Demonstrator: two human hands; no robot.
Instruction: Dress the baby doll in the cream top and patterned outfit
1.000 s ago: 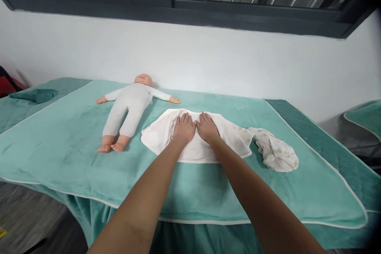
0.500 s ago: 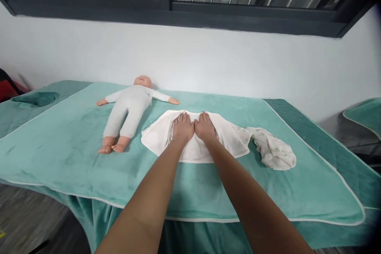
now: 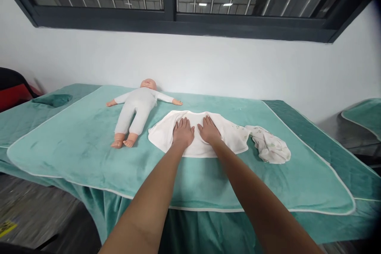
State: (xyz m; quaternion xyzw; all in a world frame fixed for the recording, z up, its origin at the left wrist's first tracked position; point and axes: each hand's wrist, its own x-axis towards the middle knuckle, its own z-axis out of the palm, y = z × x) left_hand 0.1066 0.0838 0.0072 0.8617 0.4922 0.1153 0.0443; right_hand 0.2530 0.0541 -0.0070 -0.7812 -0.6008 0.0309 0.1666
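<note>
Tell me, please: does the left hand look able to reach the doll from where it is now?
Probably yes. The left hand lies flat on the white cloth, and the doll lies nearby; only low cloth and the green blanket separate them.

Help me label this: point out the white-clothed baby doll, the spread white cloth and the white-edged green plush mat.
White-clothed baby doll (image 3: 139, 100), head view: torso.
Spread white cloth (image 3: 198, 143), head view: lower middle.
Green plush mat (image 3: 202, 184), head view: near part.
</note>
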